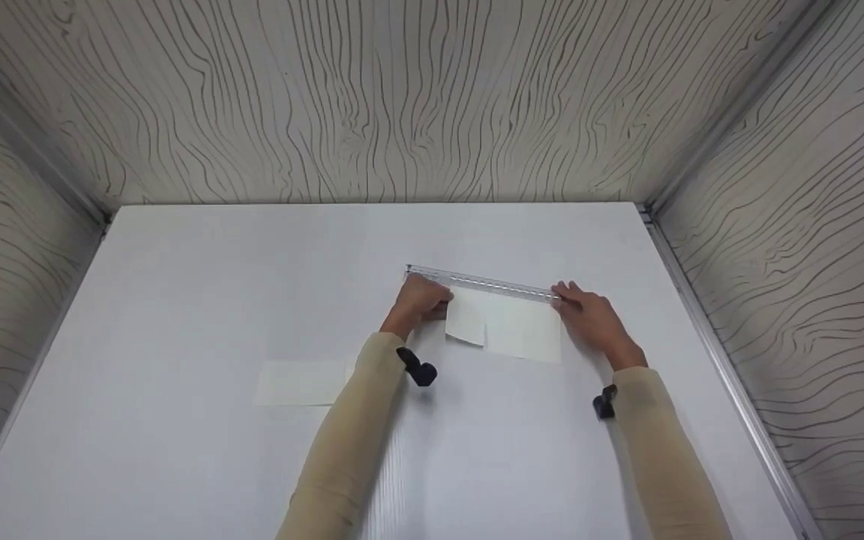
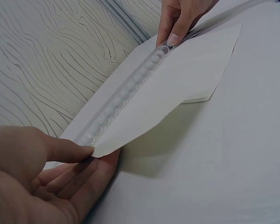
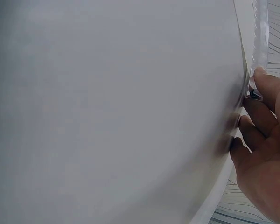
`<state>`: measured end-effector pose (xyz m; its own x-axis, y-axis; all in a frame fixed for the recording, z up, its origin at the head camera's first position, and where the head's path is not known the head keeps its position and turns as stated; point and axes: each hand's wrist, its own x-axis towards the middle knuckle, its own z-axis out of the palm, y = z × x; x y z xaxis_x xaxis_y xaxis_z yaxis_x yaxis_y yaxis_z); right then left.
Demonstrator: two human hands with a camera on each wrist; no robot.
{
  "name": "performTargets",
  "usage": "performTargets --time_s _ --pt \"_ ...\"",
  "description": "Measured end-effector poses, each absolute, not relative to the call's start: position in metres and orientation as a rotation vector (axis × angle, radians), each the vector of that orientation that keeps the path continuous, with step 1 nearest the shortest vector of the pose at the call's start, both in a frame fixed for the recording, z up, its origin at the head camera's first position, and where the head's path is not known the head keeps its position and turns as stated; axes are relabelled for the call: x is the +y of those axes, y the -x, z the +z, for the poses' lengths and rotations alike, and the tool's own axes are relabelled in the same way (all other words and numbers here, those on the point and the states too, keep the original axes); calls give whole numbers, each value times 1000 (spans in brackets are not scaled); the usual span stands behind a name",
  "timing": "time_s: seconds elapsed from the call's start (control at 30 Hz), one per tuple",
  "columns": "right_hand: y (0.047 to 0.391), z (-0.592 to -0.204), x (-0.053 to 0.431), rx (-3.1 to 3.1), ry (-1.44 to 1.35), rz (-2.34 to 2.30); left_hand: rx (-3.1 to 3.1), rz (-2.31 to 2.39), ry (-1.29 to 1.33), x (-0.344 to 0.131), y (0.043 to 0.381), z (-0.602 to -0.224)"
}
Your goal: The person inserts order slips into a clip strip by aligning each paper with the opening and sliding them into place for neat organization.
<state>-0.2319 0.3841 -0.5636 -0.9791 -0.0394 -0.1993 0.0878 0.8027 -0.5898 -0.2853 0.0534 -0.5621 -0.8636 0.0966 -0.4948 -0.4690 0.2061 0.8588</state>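
A long clear plastic strip (image 1: 484,284) with a row of round shapes along it (image 2: 130,91) lies across the top edge of cream paper (image 1: 526,328). My left hand (image 1: 423,298) pinches the paper's near corner together with the strip, thumb on top and fingers beneath in the left wrist view. At the strip's other end, my right hand (image 1: 592,319) grips it between thumb and fingers (image 3: 256,109). The paper's left part (image 1: 466,319) is lifted and casts a shadow; its lower edge has a step. Whether it is one sheet or two I cannot tell.
Another pale paper piece (image 1: 301,382) lies on the white table (image 1: 177,300), partly behind the left sleeve. Wood-patterned panels (image 1: 402,97) stand at the back and sides, with a metal rail (image 1: 732,375) along the right edge.
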Motion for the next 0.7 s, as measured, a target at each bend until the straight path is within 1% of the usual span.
performTargets --time_s 0.47,0.7 --pt "233 -564 385 2776 -55 -926 2100 1663 336 55 285 -563" --pt "234 -565 385 2784 -45 -917 2241 1583 274 58 281 -559"
